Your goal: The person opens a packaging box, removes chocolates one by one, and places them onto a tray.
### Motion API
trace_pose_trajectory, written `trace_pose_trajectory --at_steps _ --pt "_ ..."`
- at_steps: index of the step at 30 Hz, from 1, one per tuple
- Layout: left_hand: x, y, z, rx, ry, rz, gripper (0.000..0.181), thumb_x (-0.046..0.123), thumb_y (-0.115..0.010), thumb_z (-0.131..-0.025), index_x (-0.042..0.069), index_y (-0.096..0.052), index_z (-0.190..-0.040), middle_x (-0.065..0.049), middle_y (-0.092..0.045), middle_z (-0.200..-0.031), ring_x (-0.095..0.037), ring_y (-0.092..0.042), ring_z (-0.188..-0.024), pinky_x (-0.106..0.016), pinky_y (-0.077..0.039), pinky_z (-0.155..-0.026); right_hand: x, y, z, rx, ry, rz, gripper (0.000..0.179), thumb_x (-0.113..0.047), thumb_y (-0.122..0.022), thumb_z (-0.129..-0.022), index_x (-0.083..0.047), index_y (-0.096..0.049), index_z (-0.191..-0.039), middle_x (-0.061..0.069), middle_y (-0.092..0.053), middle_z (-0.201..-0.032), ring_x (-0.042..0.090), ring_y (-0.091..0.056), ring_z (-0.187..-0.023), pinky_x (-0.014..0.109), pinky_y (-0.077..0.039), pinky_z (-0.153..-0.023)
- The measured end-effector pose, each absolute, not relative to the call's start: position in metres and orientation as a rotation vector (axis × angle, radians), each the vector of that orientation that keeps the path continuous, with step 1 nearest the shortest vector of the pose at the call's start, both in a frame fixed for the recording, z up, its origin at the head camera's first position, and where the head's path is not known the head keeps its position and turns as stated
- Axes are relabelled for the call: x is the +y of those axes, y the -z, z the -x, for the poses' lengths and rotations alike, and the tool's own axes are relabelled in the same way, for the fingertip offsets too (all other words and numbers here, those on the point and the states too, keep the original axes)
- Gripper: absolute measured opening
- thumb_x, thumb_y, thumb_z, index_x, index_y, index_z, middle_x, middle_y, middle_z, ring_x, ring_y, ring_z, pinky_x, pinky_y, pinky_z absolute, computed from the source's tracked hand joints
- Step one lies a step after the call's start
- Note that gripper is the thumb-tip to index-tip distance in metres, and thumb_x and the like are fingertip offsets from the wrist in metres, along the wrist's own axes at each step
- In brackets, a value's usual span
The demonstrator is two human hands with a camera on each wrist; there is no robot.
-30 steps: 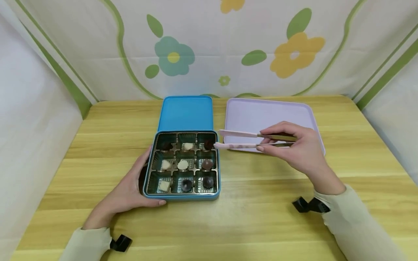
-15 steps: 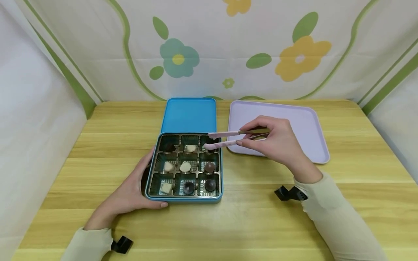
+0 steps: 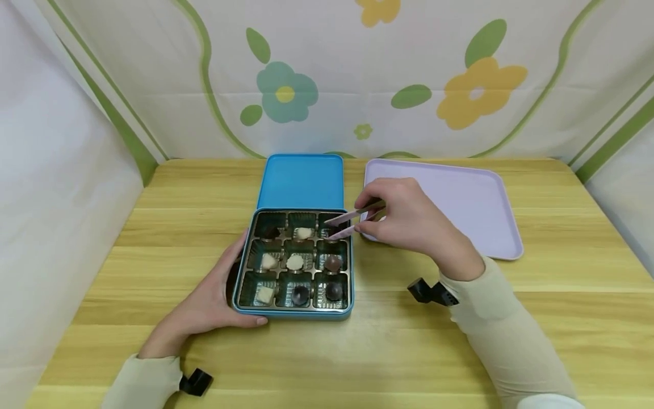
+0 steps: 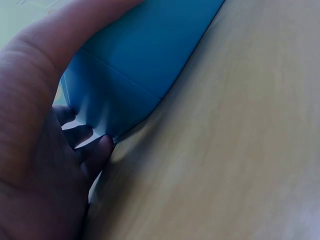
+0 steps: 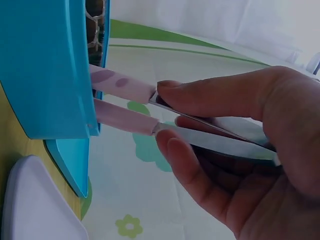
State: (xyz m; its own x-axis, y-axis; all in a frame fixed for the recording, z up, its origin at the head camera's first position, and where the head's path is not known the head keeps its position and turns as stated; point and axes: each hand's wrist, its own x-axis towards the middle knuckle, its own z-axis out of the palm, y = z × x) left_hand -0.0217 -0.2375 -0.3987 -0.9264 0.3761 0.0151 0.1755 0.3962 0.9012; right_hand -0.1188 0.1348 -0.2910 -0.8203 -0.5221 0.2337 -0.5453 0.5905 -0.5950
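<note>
A blue square tin holds a divided insert with one chocolate in each compartment; some are white, others brown or dark. My left hand holds the tin at its near left corner, thumb along the front wall and fingers against the left side. My right hand pinches metal tongs with pink tips between thumb and fingers. Those tips reach down into the back right compartment, spread apart around a dark chocolate. In the right wrist view the tin wall hides the tip ends.
The blue lid lies directly behind the tin. To the right, partly under my right hand in the head view, is a flat lilac tray. A flower-patterned cloth hangs behind the wooden table.
My right hand has moved left with the tongs, whose tips went from the tin's right edge down into the back right compartment. The left hand keeps its hold on the tin.
</note>
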Motion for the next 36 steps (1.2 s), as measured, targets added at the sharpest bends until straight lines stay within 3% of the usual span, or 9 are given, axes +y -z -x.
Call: trace_pose_trajectory --at_steps 5,10,16,24,28,36 --pt "-0.237 0.398 0.023 2.477 -1.524 -0.499 0.157 0.02 -0.109 -0.058 0.037 -0.004 -0.174 -0.001 -0.013 -0.182 -0.038 -0.016 -0.164 -0.007 -0.018 -0.119 0.134 0.293 0.12 -2.787 -1.028 -0.941 0.014 -0.006 -0.09 -0.082 -0.008 -0.079 -0.092 0.004 -0.078 -0.09 0.015 -0.077 -0.082 0.037 -0.064 -0.077" --pt "-0.237 0.398 0.024 2.5 -1.484 -0.489 0.157 0.023 -0.109 -0.058 0.038 -0.004 -0.174 0.0 -0.012 -0.182 -0.037 -0.014 -0.165 -0.01 -0.017 -0.121 0.141 0.298 0.122 -2.748 -1.104 -0.893 0.014 -0.006 -0.091 -0.082 -0.012 -0.081 -0.09 -0.001 -0.079 -0.088 0.011 -0.075 -0.08 0.031 -0.06 -0.074" --pt "-0.238 0.398 0.025 2.501 -1.482 -0.49 0.157 0.023 -0.109 -0.058 0.038 -0.004 -0.174 -0.001 -0.013 -0.182 -0.037 -0.015 -0.165 -0.01 -0.017 -0.121 0.155 0.303 0.126 -2.714 -1.267 -0.764 0.019 -0.008 -0.094 -0.081 -0.015 -0.084 -0.096 0.002 -0.08 -0.09 0.012 -0.069 -0.078 0.022 -0.054 -0.071" --pt "-0.239 0.398 0.025 2.502 -1.477 -0.491 0.157 0.023 -0.109 -0.058 0.038 -0.004 -0.174 0.0 -0.012 -0.182 -0.037 -0.015 -0.165 -0.011 -0.017 -0.122 0.178 0.31 0.13 -2.701 -1.586 -0.518 0.023 -0.019 -0.094 -0.085 -0.014 -0.084 -0.106 -0.001 -0.079 -0.093 0.013 -0.071 -0.081 0.021 -0.059 -0.07" --pt "-0.239 0.398 0.024 2.509 -1.47 -0.493 0.157 0.024 -0.109 -0.058 0.038 -0.004 -0.174 -0.001 -0.013 -0.182 -0.037 -0.016 -0.165 -0.011 -0.017 -0.121 0.191 0.313 0.134 -2.57 -1.797 -0.428 0.024 -0.012 -0.093 -0.085 -0.007 -0.084 -0.108 -0.007 -0.08 -0.096 0.01 -0.075 -0.081 0.021 -0.062 -0.073" --pt "-0.238 0.397 0.023 2.505 -1.486 -0.495 0.158 0.023 -0.109 -0.058 0.037 -0.004 -0.174 -0.002 -0.016 -0.181 -0.038 -0.021 -0.162 -0.007 -0.019 -0.119 0.217 0.319 0.145 -2.16 -2.219 -0.248 0.025 0.006 -0.09 -0.082 0.002 -0.082 -0.105 0.0 -0.083 -0.095 0.011 -0.079 -0.079 0.021 -0.064 -0.077"
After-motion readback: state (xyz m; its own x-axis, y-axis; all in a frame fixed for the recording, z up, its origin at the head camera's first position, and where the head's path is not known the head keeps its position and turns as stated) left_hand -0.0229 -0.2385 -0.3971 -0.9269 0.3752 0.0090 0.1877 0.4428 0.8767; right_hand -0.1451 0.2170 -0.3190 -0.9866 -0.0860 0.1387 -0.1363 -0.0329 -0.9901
